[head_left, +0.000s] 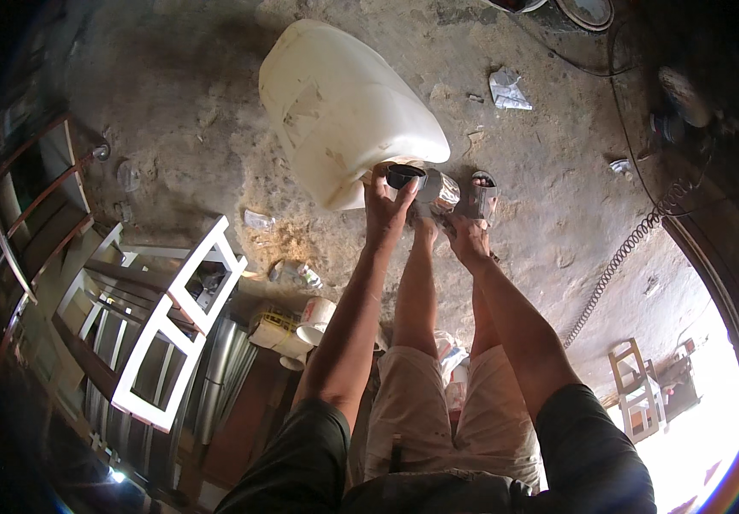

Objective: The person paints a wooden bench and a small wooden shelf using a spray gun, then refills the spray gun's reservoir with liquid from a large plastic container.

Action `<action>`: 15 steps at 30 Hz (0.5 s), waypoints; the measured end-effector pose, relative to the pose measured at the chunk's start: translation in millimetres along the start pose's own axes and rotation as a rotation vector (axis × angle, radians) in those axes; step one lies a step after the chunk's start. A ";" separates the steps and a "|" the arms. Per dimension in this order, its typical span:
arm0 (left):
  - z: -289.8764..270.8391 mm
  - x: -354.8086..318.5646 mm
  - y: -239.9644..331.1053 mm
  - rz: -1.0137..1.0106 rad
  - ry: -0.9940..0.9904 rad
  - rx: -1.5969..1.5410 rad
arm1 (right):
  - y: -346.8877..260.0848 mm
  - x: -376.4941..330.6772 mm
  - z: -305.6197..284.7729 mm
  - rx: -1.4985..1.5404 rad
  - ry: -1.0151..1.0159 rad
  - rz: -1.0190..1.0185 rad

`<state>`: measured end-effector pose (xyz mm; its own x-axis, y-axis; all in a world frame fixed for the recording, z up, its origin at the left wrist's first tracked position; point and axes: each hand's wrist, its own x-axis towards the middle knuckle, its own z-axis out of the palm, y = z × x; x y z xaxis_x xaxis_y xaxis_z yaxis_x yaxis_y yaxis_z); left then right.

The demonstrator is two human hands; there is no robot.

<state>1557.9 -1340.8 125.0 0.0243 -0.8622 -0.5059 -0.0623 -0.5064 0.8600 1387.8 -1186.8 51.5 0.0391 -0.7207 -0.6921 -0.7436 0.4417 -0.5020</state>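
A big whitish plastic jerrycan (335,103) lies on its side on the floor, its narrower end toward me. Against that end, my left hand (384,203) is closed around a black round cup (404,175) with its dark opening facing up. A grey piece joins or touches the cup's right side, and a silvery can (445,194) sits just beyond it; whether they are one piece I cannot tell. My right hand (467,238) is at the can's lower end, fingers curled toward it, their tips partly hidden. My sandalled foot (482,195) is right beside the can.
White wooden frames (172,334) and metal tubes (215,377) stand at the left. White tubs (316,313) are near my left forearm. A coiled hose (618,257) runs along the right. Crumpled paper (508,89) lies on the dusty floor; a small wooden chair (637,390) is lower right.
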 end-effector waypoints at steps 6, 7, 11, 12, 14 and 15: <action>12.3 -7.9 -20.2 0.080 -0.006 -0.037 | 9.7 -0.9 10.2 0.002 0.020 0.010; 13.1 -7.7 -23.5 0.049 -0.010 -0.047 | 14.8 0.4 14.3 -0.007 0.050 -0.008; 16.2 -11.0 -29.8 0.064 0.002 0.008 | 19.9 2.1 21.4 -0.036 0.057 0.010; 17.4 -12.1 -28.1 0.085 0.010 0.024 | 21.7 1.9 22.9 -0.045 0.060 0.010; 15.9 -10.8 -23.4 0.020 -0.019 0.005 | 25.4 1.7 24.6 -0.065 0.066 0.008; 14.0 -8.0 -24.6 0.022 -0.016 -0.055 | 23.4 1.1 24.3 -0.069 0.070 0.000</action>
<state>1545.3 -1321.3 107.0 0.0078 -0.8729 -0.4878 -0.0081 -0.4878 0.8729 1386.7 -1164.3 26.5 -0.0055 -0.7576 -0.6527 -0.7879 0.4052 -0.4637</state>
